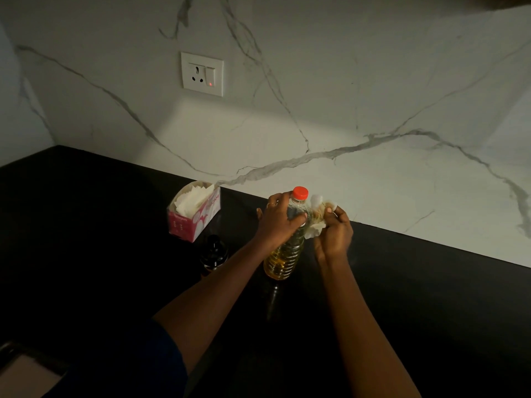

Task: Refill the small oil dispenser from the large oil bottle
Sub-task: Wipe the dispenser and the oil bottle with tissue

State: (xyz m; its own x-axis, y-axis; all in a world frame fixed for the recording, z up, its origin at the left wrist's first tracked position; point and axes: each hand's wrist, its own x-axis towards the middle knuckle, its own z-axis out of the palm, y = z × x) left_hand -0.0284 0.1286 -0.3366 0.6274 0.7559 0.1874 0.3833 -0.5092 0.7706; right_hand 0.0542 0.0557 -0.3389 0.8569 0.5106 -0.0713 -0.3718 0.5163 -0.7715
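Left hand point(277, 218): clasps large oil bottle point(284, 248) shoulder, frame centre
Right hand point(333, 234): pinches crumpled tissue point(316, 216)
Handling: ribbed plastic, likely oily-slick; grip ribs

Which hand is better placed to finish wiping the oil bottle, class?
The right hand: it already holds the crumpled tissue against the oil bottle, while the left hand is busy gripping the bottle's upper part.

Oil bottle point(284, 254) upright on counter point(402, 297), dispenser point(214, 254) left, tissue box point(194, 214) behind dispenser.
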